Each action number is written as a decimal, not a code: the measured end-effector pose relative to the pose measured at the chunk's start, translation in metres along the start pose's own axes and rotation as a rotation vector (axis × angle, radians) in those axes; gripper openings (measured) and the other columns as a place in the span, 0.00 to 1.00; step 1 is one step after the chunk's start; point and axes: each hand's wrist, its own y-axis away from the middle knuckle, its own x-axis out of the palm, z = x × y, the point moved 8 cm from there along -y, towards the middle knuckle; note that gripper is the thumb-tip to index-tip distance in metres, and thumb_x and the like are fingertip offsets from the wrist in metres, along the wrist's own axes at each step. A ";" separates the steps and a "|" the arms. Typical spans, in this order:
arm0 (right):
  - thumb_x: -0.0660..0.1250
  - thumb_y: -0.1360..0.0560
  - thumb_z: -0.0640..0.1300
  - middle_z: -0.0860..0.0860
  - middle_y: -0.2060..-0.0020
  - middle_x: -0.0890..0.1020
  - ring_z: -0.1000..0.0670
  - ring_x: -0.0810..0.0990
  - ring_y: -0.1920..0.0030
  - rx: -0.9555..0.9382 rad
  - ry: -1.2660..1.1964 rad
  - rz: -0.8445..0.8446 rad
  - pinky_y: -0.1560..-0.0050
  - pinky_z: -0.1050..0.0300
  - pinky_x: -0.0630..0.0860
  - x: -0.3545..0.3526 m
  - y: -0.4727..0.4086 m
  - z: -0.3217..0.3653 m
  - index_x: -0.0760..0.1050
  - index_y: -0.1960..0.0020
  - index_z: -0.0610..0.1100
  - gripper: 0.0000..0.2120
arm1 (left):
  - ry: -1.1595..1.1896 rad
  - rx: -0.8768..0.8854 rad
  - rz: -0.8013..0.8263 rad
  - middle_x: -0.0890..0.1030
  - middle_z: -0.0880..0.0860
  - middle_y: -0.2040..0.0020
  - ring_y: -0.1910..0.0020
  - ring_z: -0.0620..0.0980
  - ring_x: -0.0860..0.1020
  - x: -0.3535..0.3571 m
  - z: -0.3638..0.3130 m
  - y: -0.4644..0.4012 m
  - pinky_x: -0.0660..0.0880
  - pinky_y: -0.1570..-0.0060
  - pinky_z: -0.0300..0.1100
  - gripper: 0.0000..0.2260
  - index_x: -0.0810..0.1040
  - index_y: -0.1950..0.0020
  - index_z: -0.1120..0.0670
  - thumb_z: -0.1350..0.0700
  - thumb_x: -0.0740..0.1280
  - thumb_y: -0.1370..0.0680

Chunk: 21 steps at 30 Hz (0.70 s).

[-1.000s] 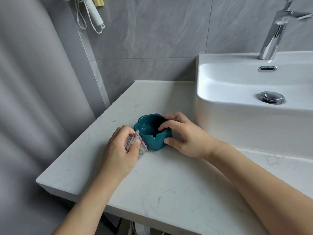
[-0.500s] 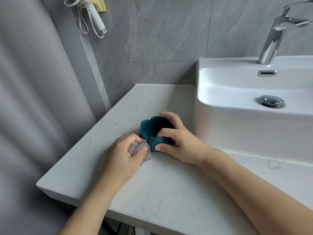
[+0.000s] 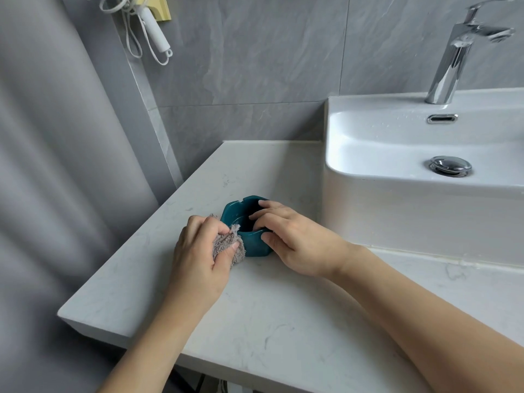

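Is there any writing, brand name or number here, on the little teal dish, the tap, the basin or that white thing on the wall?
There is no text that can be read.
The teal dish, held by the right hand, is plain.
The grey cloth in the left hand shows no tag.
The tap, basin and white device on the wall bear no visible lettering.

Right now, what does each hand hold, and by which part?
Left hand grips a grey cloth; right hand holds the teal ashtray by its rim and wall.
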 end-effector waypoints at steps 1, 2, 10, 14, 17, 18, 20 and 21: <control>0.57 0.22 0.38 0.41 0.41 0.80 0.40 0.70 0.31 -0.004 0.014 -0.003 0.25 0.63 0.54 0.000 0.000 0.000 0.76 0.44 0.35 0.13 | -0.012 -0.002 0.012 0.71 0.46 0.50 0.48 0.53 0.75 0.001 0.001 0.000 0.73 0.48 0.52 0.07 0.70 0.50 0.47 0.48 0.62 0.26; 0.57 0.22 0.38 0.41 0.42 0.81 0.40 0.70 0.31 -0.004 0.028 -0.002 0.24 0.59 0.56 0.000 0.000 -0.001 0.76 0.44 0.35 0.13 | -0.028 -0.004 0.021 0.71 0.46 0.50 0.49 0.53 0.75 0.003 0.002 0.000 0.74 0.50 0.54 0.07 0.69 0.50 0.48 0.50 0.64 0.26; 0.65 0.22 0.43 0.46 0.40 0.79 0.47 0.77 0.39 0.015 0.031 -0.239 0.38 0.51 0.75 -0.022 0.008 -0.001 0.76 0.38 0.39 0.14 | -0.107 -0.124 0.032 0.70 0.43 0.61 0.67 0.45 0.68 0.006 0.009 0.002 0.64 0.66 0.44 0.17 0.64 0.50 0.47 0.60 0.71 0.26; 0.60 0.20 0.51 0.46 0.31 0.71 0.49 0.71 0.32 0.081 0.030 -0.258 0.33 0.55 0.71 -0.030 0.009 -0.015 0.75 0.34 0.43 0.18 | -0.044 -0.170 0.016 0.66 0.46 0.70 0.73 0.46 0.66 0.004 0.011 0.002 0.61 0.71 0.44 0.13 0.65 0.52 0.47 0.56 0.70 0.24; 0.58 0.18 0.52 0.49 0.24 0.62 0.51 0.63 0.26 0.143 -0.037 -0.004 0.27 0.60 0.60 -0.005 0.006 -0.022 0.73 0.33 0.45 0.18 | 0.027 -0.172 0.001 0.67 0.45 0.69 0.74 0.45 0.66 0.002 0.010 0.002 0.61 0.71 0.43 0.12 0.65 0.52 0.46 0.55 0.69 0.22; 0.58 0.18 0.52 0.49 0.24 0.62 0.50 0.62 0.26 0.155 -0.058 0.038 0.27 0.59 0.60 0.000 0.005 -0.023 0.73 0.35 0.45 0.17 | 0.062 -0.163 -0.006 0.69 0.45 0.68 0.73 0.46 0.67 0.001 0.009 0.002 0.63 0.70 0.44 0.11 0.65 0.52 0.45 0.53 0.68 0.22; 0.58 0.20 0.55 0.49 0.30 0.68 0.47 0.67 0.30 0.147 -0.037 0.043 0.29 0.54 0.62 0.004 0.004 -0.025 0.75 0.40 0.43 0.18 | 0.110 -0.150 -0.025 0.71 0.44 0.63 0.69 0.51 0.70 -0.002 0.008 0.003 0.68 0.68 0.48 0.09 0.63 0.51 0.42 0.49 0.65 0.22; 0.58 0.21 0.57 0.48 0.34 0.72 0.45 0.70 0.34 0.134 -0.017 0.031 0.31 0.54 0.63 0.004 0.003 -0.025 0.75 0.42 0.42 0.20 | 0.117 -0.142 -0.036 0.72 0.43 0.60 0.67 0.52 0.71 -0.003 0.007 0.003 0.70 0.66 0.49 0.09 0.63 0.51 0.42 0.48 0.64 0.23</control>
